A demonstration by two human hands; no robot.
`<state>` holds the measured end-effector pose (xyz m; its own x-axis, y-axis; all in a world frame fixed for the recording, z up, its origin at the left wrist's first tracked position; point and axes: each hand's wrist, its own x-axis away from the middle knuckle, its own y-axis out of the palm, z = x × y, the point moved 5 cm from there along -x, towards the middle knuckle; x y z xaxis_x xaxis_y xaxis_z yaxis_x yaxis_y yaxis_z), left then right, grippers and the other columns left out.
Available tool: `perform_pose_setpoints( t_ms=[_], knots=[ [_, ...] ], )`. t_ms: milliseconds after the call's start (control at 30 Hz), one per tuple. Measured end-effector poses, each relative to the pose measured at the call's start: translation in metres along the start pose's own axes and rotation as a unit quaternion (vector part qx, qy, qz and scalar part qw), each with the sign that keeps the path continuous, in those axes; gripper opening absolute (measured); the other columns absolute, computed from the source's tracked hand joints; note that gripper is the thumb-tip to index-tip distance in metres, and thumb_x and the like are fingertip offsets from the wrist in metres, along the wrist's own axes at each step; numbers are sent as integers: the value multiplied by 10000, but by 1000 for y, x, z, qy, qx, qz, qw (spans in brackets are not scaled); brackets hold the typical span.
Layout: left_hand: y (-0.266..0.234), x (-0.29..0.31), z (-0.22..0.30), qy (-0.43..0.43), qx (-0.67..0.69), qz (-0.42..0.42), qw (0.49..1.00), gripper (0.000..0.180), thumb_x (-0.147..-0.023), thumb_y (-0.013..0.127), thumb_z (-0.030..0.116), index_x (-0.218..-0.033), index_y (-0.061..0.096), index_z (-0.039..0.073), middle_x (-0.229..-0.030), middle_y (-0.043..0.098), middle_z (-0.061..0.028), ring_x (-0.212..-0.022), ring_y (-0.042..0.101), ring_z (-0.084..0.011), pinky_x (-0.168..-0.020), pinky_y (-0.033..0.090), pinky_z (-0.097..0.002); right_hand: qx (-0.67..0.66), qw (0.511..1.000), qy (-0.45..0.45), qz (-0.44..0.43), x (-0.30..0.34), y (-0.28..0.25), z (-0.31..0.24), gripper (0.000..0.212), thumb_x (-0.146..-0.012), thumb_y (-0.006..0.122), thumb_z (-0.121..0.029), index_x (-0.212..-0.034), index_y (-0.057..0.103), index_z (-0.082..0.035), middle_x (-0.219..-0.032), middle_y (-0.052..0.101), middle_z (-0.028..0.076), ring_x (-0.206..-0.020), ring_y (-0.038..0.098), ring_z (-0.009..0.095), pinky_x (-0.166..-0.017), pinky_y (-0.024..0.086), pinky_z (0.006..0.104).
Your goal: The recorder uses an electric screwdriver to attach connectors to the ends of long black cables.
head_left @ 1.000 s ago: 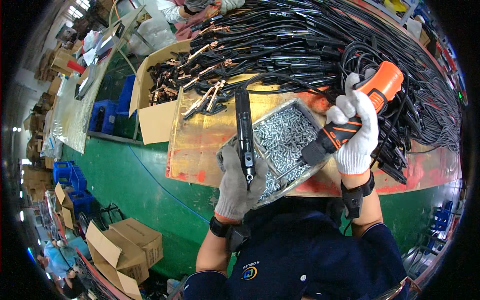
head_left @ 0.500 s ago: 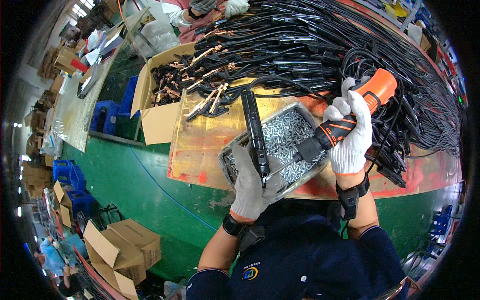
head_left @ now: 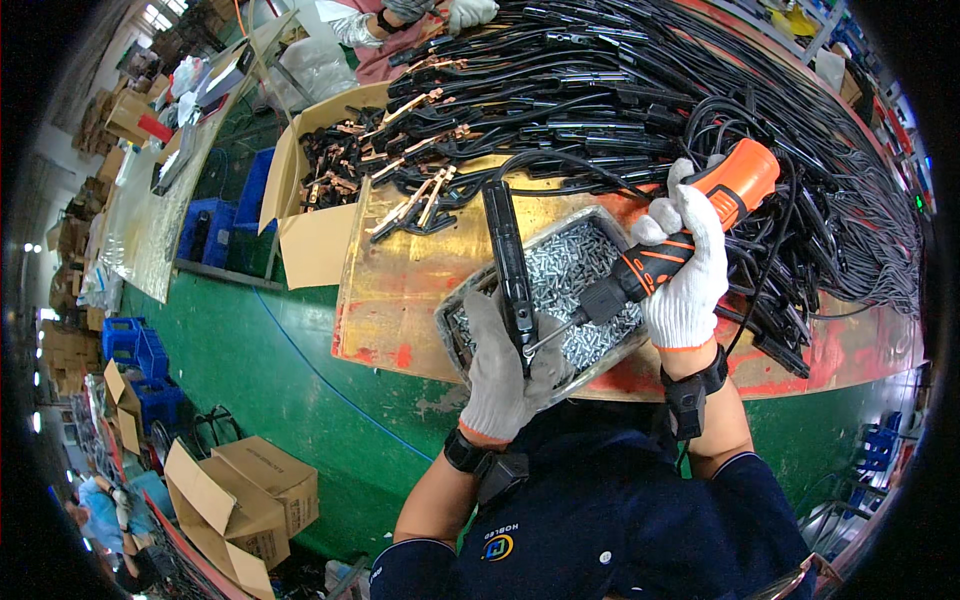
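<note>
Grasping in the gloved left grip [head_left: 497, 370] a slim black handle [head_left: 509, 258], slanted above the left part of the screw tray [head_left: 607, 366], and in the gloved right grip [head_left: 690, 270] an orange-and-black power screwdriver [head_left: 742, 187]. Aiming the long bit [head_left: 555, 338] at a small metal fitting [head_left: 528, 351] by the handle's lower end; too fine to tell whether seated in it. Apparently fastening a screw there. To do this well, keep the bit square to the fitting, press firmly before running the motor, and ease off at first resistance to spare the thread. Brace the handle, keeping the left grip clear of the bit's path. Mind the loose screws [head_left: 575, 262] below: easy to lose a dropped one among them. Around, on the red-and-yellow surface [head_left: 400, 315], masses of black handles [head_left: 600, 132] and cables [head_left: 850, 232]. Just beyond the right grip, a cable coil [head_left: 702, 112], likely to snag the screwdriver. Near the surface's left edge, a carton [head_left: 316, 245] of copper-coloured parts [head_left: 335, 182]; at the far side, well apart, a co-worker's gloved hands [head_left: 472, 13].
</note>
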<state>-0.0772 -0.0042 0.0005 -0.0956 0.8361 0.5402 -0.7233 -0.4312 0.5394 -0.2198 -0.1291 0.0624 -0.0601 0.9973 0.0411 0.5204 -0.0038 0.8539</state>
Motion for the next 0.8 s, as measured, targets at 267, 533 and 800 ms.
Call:
perform_pose_setpoints(
  t_ms=[267,533,800],
  knots=[
    [0,-1,-1,-7,20,-20,1000,710,-948,223,767,-819,502,128,-516,461,7,-358,387,-92,-340,315,-226,3,1000,13,3,-2,-8,4,344,-893,644,-14,-1200,525,-112,-844,523,5,-701,505,96,-612,491,284],
    [3,-2,-4,-20,2,10,1000,787,-929,232,792,-810,544,80,-477,437,-1,-351,384,-106,-330,323,-241,52,997,-39,-43,20,10,-13,268,-905,639,-85,-1145,520,-68,-753,496,32,-662,496,140,-602,474,299],
    [17,18,18,301,-418,49,856,636,-932,630,413,-1267,426,-86,-874,633,-174,-758,661,-264,-684,550,-376,259,926,-70,-267,46,43,-31,683,-908,598,-73,-1522,305,-137,-675,445,19,-506,436,136,-447,442,301]
  ],
)
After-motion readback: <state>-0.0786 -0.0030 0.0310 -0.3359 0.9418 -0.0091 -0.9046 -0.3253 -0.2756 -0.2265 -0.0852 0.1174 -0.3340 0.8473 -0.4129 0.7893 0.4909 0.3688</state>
